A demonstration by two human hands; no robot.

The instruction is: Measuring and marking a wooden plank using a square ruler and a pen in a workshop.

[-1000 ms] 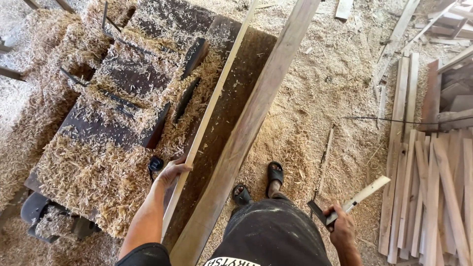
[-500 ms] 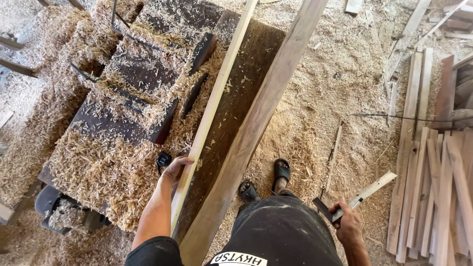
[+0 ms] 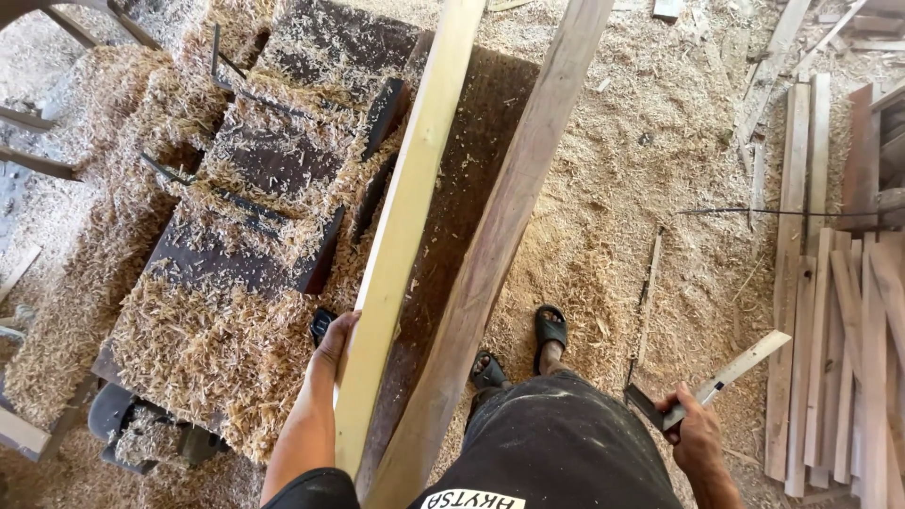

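The left hand [image 3: 332, 341] grasps the pale board [image 3: 405, 226], tilted on the worktop [image 3: 245, 254]. At four o'clock, the right hand [image 3: 696, 435] is clenched on a try square [image 3: 716, 382]. No measuring seems begun.

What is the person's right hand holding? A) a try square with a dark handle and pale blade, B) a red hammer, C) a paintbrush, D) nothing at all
A: the right hand is closed around a try square, its dark handle in the fist and its pale blade sticking out over the sawdust-covered floor.
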